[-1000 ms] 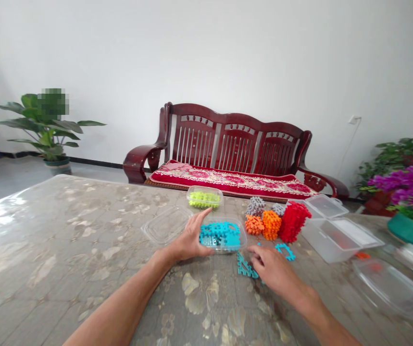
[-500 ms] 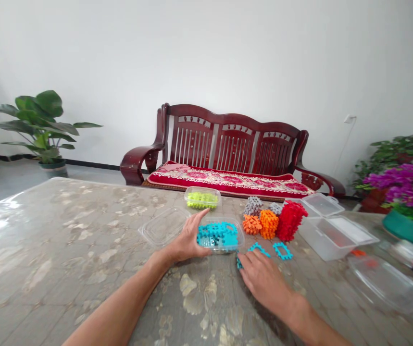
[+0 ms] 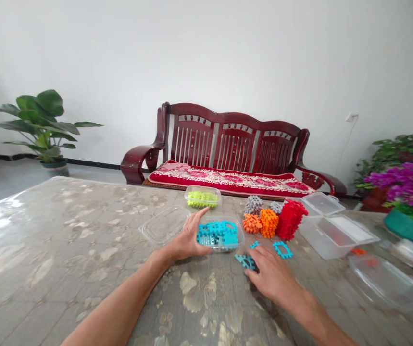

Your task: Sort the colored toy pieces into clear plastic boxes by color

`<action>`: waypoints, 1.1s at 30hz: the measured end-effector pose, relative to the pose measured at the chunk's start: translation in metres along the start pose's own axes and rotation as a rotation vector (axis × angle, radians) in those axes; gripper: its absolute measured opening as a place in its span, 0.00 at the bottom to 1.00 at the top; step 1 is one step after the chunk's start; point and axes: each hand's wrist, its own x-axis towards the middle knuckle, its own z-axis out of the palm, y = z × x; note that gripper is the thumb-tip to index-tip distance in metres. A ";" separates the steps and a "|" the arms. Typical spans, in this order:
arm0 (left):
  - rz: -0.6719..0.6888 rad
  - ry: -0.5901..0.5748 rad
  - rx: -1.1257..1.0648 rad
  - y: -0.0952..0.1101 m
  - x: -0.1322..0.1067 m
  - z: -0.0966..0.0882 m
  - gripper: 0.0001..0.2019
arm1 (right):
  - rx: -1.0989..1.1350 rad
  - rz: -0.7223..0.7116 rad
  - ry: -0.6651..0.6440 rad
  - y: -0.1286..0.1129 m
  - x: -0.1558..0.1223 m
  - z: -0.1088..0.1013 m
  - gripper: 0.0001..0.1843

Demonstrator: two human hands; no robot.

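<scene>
My left hand point(image 3: 189, 236) is wrapped round the left end of a clear plastic box point(image 3: 241, 240), thumb along the near side and fingers at the far side. Blue interlocking plastic pieces point(image 3: 220, 234) fill the box. To the right of it, my right hand point(image 3: 269, 271) grips a blue toothed plastic piece point(image 3: 244, 261) between thumb and fingers, low over the table. Another blue piece point(image 3: 255, 245) shows partly behind the right fingers. A blue square frame piece point(image 3: 282, 250) lies flat farther right.
Behind stands a box of yellow-green pieces point(image 3: 202, 198); a clear lid point(image 3: 165, 226) lies left. Grey point(image 3: 253, 205), orange point(image 3: 269, 223) and red stacks point(image 3: 291, 220) stand right. Beyond them are an open translucent box point(image 3: 331, 238), another clear container point(image 3: 386, 283) and a flowerpot point(image 3: 411, 229).
My right hand has shifted slightly right, its thumb now apart from the fingertips, and the blue piece there shows more of its face. My left hand stays on the box.
</scene>
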 end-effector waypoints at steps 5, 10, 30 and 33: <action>-0.005 -0.012 -0.021 -0.002 -0.001 0.000 0.55 | -0.046 0.000 -0.006 0.001 0.000 -0.004 0.18; -0.008 -0.023 -0.042 -0.007 -0.001 0.001 0.56 | 0.062 0.106 0.115 0.017 0.012 -0.040 0.26; 0.006 0.001 -0.044 -0.011 0.000 0.004 0.59 | 0.374 -0.266 0.160 -0.028 0.079 -0.045 0.21; -0.007 -0.009 -0.053 -0.009 0.000 0.003 0.59 | 0.423 -0.092 0.175 -0.002 0.070 -0.048 0.18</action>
